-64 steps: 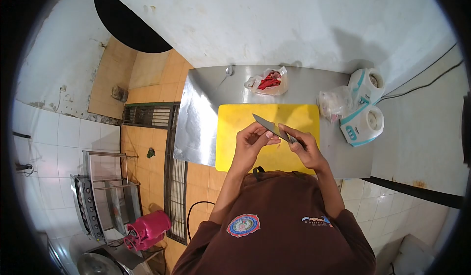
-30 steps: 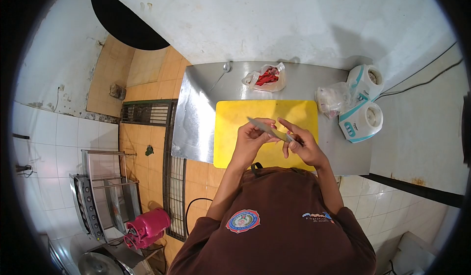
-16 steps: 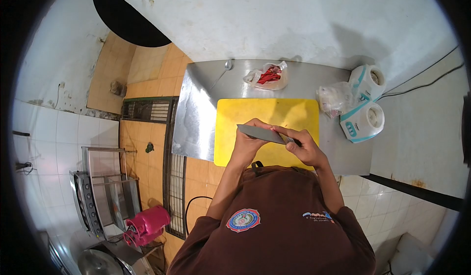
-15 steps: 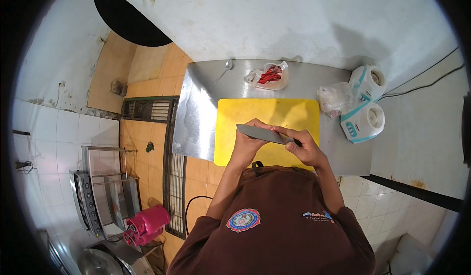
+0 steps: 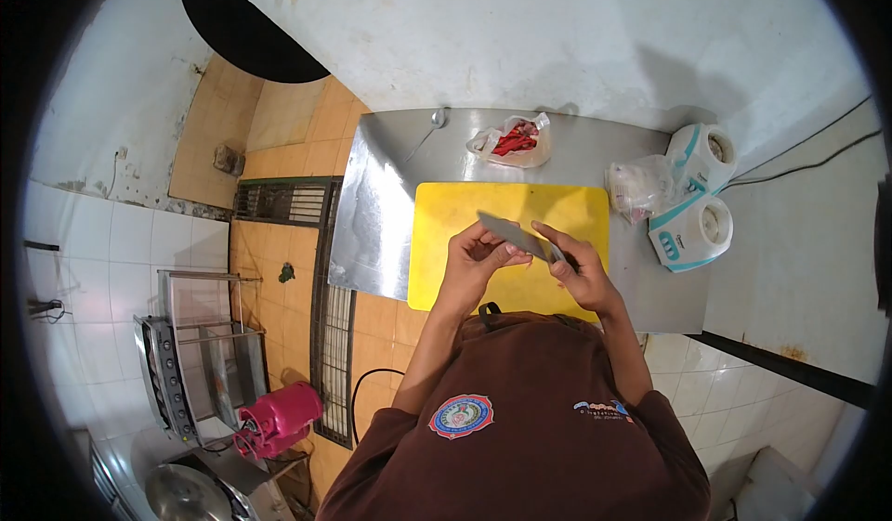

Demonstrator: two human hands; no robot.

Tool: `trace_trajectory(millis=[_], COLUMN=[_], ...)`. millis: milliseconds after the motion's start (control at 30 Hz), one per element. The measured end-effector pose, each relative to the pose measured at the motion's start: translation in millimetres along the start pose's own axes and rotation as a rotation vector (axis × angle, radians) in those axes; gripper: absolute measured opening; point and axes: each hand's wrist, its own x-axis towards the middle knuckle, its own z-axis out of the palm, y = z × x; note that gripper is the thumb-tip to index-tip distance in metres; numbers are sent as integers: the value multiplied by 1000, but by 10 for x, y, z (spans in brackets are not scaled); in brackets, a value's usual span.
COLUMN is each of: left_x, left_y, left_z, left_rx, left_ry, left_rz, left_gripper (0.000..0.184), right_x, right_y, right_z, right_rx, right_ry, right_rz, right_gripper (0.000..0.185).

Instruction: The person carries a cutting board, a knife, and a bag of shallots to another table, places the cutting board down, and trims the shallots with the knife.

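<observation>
Your right hand (image 5: 585, 278) grips the knife (image 5: 509, 231); left hand (image 5: 469, 266) curled by the blade, can't tell contents. Stiff, likely light; hold by handle.

a dark brown top (image 5: 530, 461) with a round badge (image 5: 462, 416) and a small logo.
the badge is edged in red, with a blue ring inside and a pale, multicoloured centre; to its right sits the small logo (image 5: 604, 411), blue and orange over pale lettering too tiny to read. the left sleeve (image 5: 376, 451) lies just left of the badge, the right sleeve (image 5: 676, 451) well to its right, both plain brown and short. a dark loop (image 5: 489, 312) shows above the badge.
</observation>
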Motion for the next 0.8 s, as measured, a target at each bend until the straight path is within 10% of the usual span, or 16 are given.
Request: trace_trajectory(millis=[800], left_x=[7], left_y=[0], left_z=[108], left_rx=[-240], left_ry=[-38], left_rz=[-85], left_gripper=[13], right_x=[-20], right_y=[34], right_z=[47], right_rx=[48], right_ry=[92], right_rz=[-34], right_gripper=[51])
